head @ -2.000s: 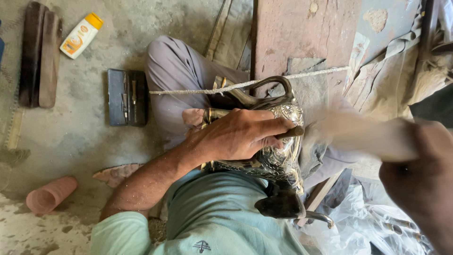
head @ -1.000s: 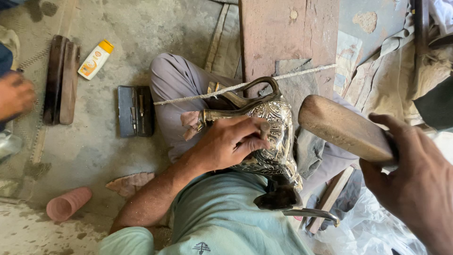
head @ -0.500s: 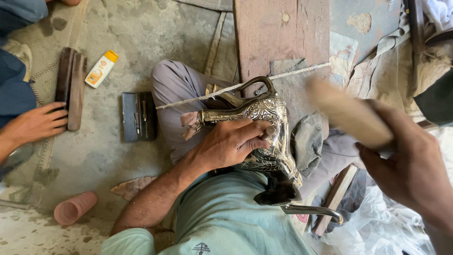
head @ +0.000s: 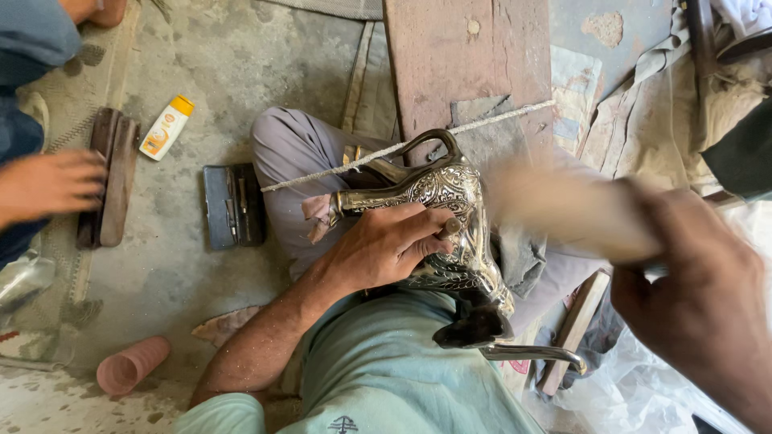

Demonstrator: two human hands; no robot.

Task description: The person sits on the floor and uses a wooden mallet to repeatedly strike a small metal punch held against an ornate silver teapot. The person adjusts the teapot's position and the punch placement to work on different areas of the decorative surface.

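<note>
Head view: ornate metal jug (head: 450,201) lies under left hand (head: 386,245), touching.

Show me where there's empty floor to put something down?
Bare concrete lies between the yellow-capped bottle and the bent knee, and below the dark tool case toward the pink cup. It is crowded around the engraved metal jug, the left hand, and the right hand with its mallet.

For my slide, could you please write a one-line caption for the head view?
Left hand steadies a punch on an engraved metal jug while the right hand swings a blurred wooden mallet.
</note>
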